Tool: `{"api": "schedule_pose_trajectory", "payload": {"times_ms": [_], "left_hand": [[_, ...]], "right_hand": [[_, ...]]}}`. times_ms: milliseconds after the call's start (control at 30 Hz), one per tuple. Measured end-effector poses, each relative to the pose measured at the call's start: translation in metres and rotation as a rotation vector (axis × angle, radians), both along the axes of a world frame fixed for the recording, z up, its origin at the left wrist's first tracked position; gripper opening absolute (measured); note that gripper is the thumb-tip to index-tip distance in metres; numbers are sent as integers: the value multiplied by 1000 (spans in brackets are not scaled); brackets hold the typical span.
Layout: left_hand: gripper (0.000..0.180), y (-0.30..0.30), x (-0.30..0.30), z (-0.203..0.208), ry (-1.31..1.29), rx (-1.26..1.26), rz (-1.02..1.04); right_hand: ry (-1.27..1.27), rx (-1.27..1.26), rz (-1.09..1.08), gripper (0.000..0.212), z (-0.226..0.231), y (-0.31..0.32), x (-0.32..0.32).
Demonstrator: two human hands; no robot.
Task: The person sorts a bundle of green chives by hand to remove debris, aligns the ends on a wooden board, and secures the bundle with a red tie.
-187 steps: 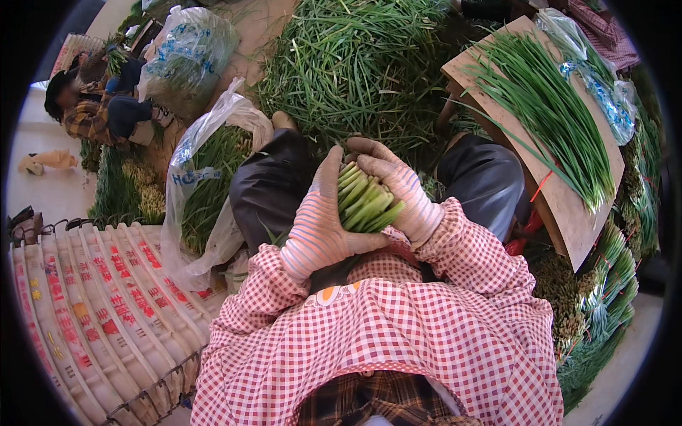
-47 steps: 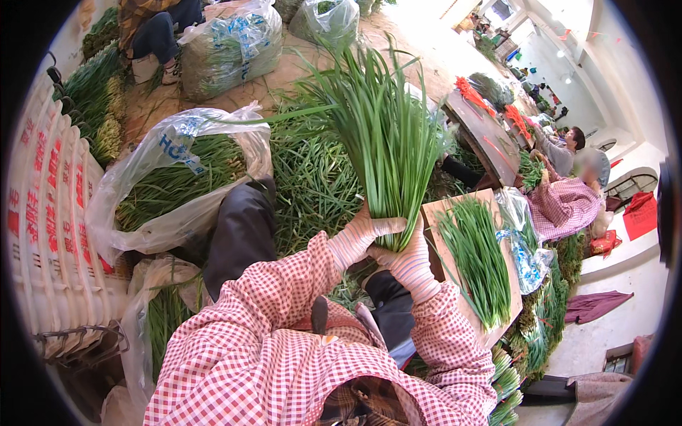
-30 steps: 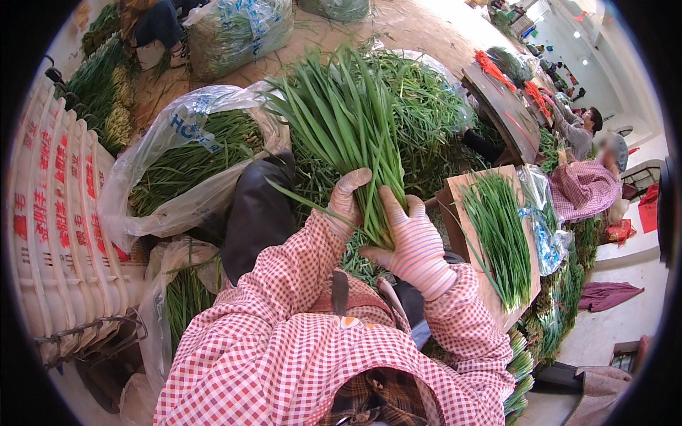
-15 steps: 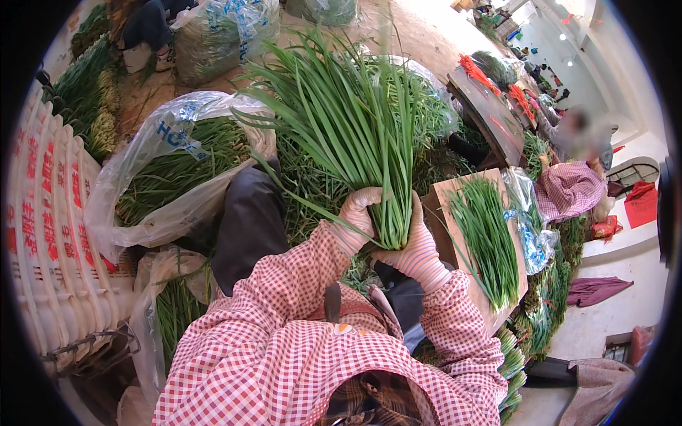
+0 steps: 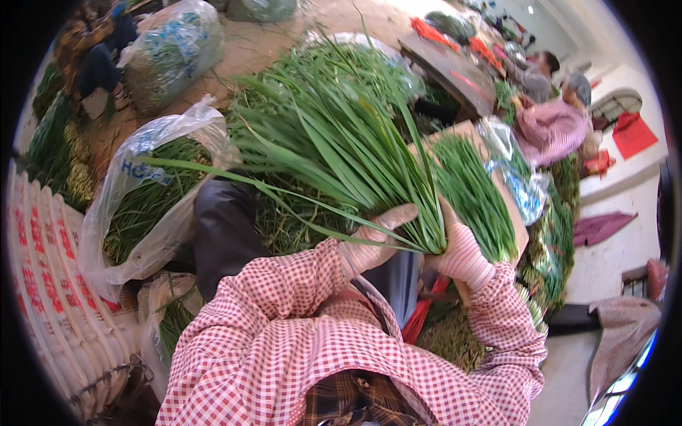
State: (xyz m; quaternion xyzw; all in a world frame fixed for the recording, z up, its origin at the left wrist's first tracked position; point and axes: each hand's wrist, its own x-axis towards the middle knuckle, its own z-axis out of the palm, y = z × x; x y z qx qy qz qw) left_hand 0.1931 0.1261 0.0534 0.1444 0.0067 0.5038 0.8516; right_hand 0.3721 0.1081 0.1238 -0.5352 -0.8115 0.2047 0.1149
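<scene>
A fanned bunch of garlic chives (image 5: 348, 149) is held up before me, root ends toward me and leaf tips pointing away to the upper left. My right hand (image 5: 462, 248), in a striped glove, grips the bunch by its root ends. Against the left side of the lower stalks lies my left hand (image 5: 375, 240), also gloved, closed on them with its thumb on top and its other fingers partly hidden. A few long stray leaves (image 5: 234, 174) stick out sideways to the left, apart from the fan.
Right of the bunch, more chives (image 5: 472, 195) lie on a board (image 5: 522, 231). A loose green heap (image 5: 305, 92) spreads beyond my hands. At left are an open plastic bag (image 5: 106, 238) of greens and a white slatted crate (image 5: 60, 284). People (image 5: 550, 131) sit at the upper right.
Both hands and the bunch have shifted right in the view. The bunch has tilted further left and fanned wider, with stray leaves now splayed sideways. The whole view has turned somewhat.
</scene>
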Motion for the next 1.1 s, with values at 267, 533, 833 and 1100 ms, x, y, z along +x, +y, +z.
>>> {"api": "schedule_pose_trajectory", "payload": {"times_ms": [267,533,833,1100], "left_hand": [[53,-27,-39,-69,844,2,-675],[23,-22,-215,-41,1771,565,267],[23,48,-70,52,1670,1315,694],[32,81,-70,-5,2077,1540,64]], "right_hand": [[-234,-356,-271,102,-103,-36,51],[-305,-342,-249,103,-109,-35,45],[-360,-273,-139,101,-102,-19,27],[-336,-347,-117,101,-96,-13,23]]}}
